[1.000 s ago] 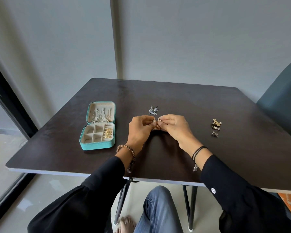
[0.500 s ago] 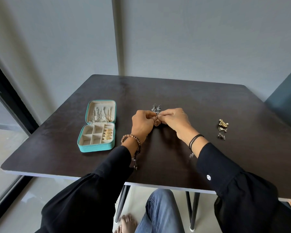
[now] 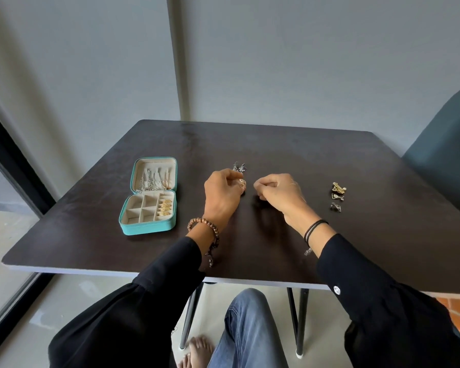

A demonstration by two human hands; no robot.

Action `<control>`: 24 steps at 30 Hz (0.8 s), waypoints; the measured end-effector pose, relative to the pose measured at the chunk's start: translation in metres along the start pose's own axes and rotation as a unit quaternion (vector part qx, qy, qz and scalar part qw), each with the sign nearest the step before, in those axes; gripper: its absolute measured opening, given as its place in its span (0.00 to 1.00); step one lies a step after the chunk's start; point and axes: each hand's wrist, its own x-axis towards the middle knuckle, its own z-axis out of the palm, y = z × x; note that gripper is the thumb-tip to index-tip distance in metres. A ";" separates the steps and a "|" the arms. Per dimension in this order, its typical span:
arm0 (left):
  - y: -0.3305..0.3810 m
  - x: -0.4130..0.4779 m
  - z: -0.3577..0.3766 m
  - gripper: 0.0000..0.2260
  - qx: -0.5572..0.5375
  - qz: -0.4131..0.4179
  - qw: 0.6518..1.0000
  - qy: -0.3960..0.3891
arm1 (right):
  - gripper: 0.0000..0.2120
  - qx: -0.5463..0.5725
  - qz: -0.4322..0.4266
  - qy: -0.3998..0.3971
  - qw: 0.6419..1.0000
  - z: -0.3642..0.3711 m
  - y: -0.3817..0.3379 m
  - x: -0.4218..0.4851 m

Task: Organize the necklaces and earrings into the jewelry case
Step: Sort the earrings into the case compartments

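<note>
Necklaces [image 3: 154, 181] and stowed earrings [image 3: 165, 207] sit in our jewelry case [image 3: 148, 229]. Our left hand [image 3: 221, 197] pinches a gold earring [image 3: 241, 185]. Our right hand [image 3: 279, 193] has curled fingers, contents unclear. Silver earrings [image 3: 239, 167] and a loose pile [image 3: 337, 193] are left.

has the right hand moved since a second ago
Yes: the right hand has shifted rightward, away from the small silver earrings and from the left hand, which holds a gold filigree earring.

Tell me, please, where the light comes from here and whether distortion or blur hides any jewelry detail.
Head view: soft daylight, seemingly from the left, puts a faint sheen on the far table; diffuse shadows lie under the left hand and right hand; wide-angle distortion bows the table's edges; the gold earring the left hand pinches reads clearly; the loose earrings at right are too small.
</note>
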 end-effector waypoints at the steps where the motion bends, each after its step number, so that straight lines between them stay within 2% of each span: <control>1: 0.004 -0.004 0.002 0.11 0.002 0.015 1.000 0.002 | 0.03 0.002 -0.001 0.003 1.000 -0.005 0.002 -0.004; 9: 0.036 -0.038 0.034 0.10 0.007 0.074 0.994 -0.080 | 0.03 0.019 -0.014 0.039 0.999 -0.055 0.023 -0.029; 16: 0.050 -0.053 0.081 0.10 0.003 0.098 0.982 -0.159 | 0.03 0.000 -0.017 0.108 0.994 -0.108 0.051 -0.030; 20: 0.049 -0.056 0.111 0.11 0.044 0.110 0.973 -0.197 | 0.06 0.002 -0.002 0.143 0.990 -0.134 0.072 -0.022; 24: 0.045 -0.055 0.137 0.09 0.070 0.110 0.972 -0.196 | 0.12 -0.028 -0.009 0.166 0.986 -0.149 0.090 -0.013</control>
